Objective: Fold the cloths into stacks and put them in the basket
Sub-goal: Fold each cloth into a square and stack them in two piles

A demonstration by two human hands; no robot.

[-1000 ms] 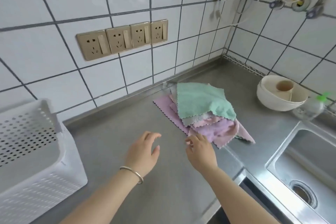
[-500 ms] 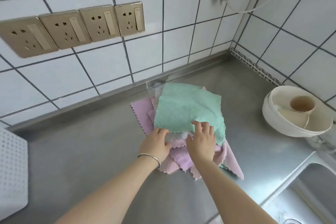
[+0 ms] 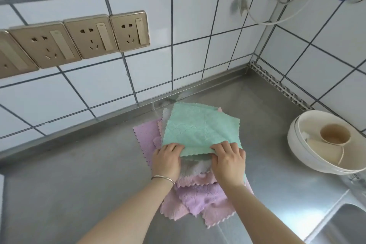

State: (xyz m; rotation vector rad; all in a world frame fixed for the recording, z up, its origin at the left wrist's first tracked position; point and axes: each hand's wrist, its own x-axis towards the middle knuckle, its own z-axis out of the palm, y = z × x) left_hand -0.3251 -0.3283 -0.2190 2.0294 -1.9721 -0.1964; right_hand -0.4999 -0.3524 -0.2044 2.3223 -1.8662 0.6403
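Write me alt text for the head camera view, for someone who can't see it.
Two bare hands, left hand and right hand, pinch the near edge of a mint-green scalloped cloth atop a loose pile of pink, lilac and grey cloths on a steel counter. A white bowl holding a beige cup sits right, beneath a white tiled wall.

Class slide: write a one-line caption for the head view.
Left hand and right hand grip the green cloth atop the pile on the steel counter.

One head-worn camera looks forward and steeply down from close above the worktop [image 3: 59,194], facing its tiled back corner.
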